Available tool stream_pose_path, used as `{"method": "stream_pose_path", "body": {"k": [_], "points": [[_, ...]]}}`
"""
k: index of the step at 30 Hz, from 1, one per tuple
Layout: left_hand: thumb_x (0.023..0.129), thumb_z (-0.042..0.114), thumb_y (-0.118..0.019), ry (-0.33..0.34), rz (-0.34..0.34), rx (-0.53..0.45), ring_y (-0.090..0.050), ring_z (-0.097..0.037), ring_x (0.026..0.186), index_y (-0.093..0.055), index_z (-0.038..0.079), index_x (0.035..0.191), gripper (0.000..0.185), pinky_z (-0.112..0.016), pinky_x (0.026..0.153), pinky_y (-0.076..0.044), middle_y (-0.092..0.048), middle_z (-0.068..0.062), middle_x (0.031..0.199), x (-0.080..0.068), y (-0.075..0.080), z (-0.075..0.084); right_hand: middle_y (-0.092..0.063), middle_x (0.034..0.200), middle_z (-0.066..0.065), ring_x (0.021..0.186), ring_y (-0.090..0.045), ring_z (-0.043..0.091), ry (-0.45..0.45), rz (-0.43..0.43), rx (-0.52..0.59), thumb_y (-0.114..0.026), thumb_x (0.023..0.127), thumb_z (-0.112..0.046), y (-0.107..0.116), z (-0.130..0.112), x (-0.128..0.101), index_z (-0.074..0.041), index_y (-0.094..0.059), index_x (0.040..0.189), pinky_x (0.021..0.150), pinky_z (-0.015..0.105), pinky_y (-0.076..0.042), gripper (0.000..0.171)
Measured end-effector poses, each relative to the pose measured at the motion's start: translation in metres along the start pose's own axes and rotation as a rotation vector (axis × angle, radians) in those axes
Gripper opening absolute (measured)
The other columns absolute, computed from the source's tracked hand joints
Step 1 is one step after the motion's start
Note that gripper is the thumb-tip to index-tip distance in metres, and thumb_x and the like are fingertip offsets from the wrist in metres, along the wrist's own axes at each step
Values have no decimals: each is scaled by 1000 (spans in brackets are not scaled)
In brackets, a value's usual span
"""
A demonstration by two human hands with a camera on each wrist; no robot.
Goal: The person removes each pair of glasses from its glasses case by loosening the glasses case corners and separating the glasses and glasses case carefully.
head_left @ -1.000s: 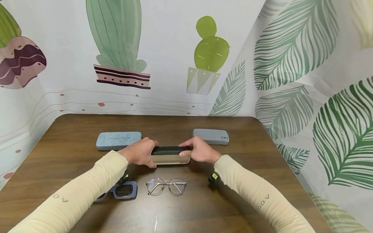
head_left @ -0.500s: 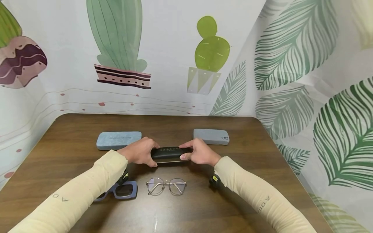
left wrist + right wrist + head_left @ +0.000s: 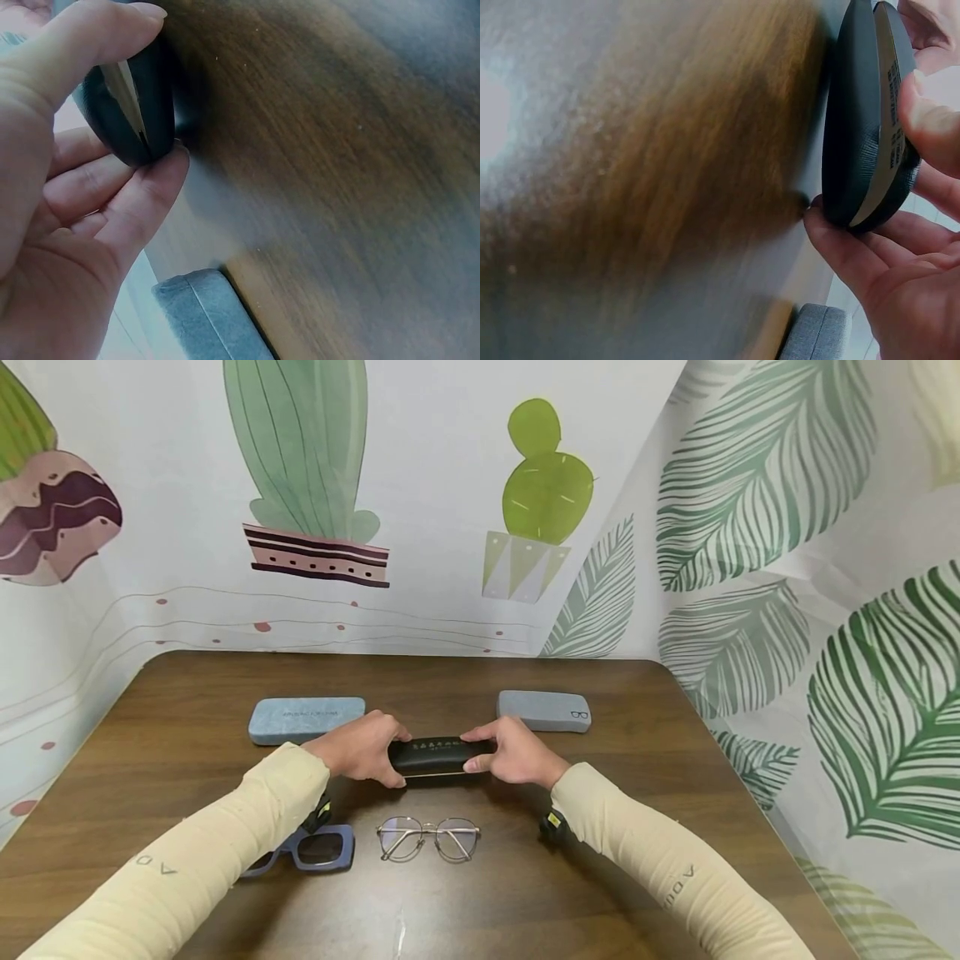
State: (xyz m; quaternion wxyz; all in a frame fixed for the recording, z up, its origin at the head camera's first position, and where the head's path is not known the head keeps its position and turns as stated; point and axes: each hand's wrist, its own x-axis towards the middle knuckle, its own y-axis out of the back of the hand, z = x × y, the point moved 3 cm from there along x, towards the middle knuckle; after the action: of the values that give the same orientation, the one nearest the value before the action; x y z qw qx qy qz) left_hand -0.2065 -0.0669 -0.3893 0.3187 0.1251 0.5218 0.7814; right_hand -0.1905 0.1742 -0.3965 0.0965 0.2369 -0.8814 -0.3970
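A black glasses case (image 3: 437,756) lies closed at the middle of the brown table (image 3: 187,710), a thin pale seam along its front. My left hand (image 3: 363,752) grips its left end, thumb on top and fingers underneath. My right hand (image 3: 508,753) grips its right end the same way. In the left wrist view the case (image 3: 129,105) sits pinched between thumb and fingers (image 3: 142,202). From the right wrist, the case (image 3: 866,120) shows its closed seam beside my fingers (image 3: 855,255).
Wire-rimmed round glasses (image 3: 427,840) lie just in front of the case. Blue thick-framed glasses (image 3: 318,850) sit partly under my left forearm. A blue case (image 3: 306,719) rests at back left, a grey case (image 3: 543,711) at back right. Printed curtains enclose the table.
The black case's lid has come down: one second ago its pale inside showed, and now the case is closed between both hands. The hands kept their places.
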Motion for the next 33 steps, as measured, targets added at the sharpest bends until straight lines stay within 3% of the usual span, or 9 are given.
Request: {"method": "stream_pose_path", "body": {"k": [6,21,27,29,33], "points": [[71,28,-92,-2,-3,-3,-63,-10,81,-72,-5,122,65,-32,80,-56,-77,-10,106,0,1,0,-76,123,13,102,-69,14,16,11,-32,-86,85,-16,0,-1,-1,-2,-75,124,92,35,-56,42],[74,26,-85,35,-22,46,-59,-11,72,-69,-7,127,64,-31,75,-54,-76,-12,107,-2,-1,8,-79,117,10,89,-65,13,1,34,-81,-89,82,-16,-3,0,0,-4,-76,123,83,29,-54,45],[75,29,-85,36,-25,83,-64,-14,83,-68,-8,128,67,-36,84,-57,-75,-18,116,-4,-3,13,-79,115,9,90,-65,13,-12,52,-101,-92,77,-18,-4,0,-1,-7,-77,122,84,30,-55,48],[75,29,-86,23,-21,81,-63,-14,80,-70,-7,123,62,-35,80,-57,-76,-16,108,-4,-3,14,-79,115,8,91,-66,13,-16,52,-129,-94,75,-20,-4,0,-1,-8,-77,123,84,29,-55,52],[73,24,-88,-13,9,103,-56,-13,66,-72,3,97,36,-30,64,-50,-69,-3,80,-4,-4,17,-79,115,7,93,-69,13,10,46,-229,-96,72,-29,-5,-1,-2,-9,-76,125,86,28,-55,60]]}}
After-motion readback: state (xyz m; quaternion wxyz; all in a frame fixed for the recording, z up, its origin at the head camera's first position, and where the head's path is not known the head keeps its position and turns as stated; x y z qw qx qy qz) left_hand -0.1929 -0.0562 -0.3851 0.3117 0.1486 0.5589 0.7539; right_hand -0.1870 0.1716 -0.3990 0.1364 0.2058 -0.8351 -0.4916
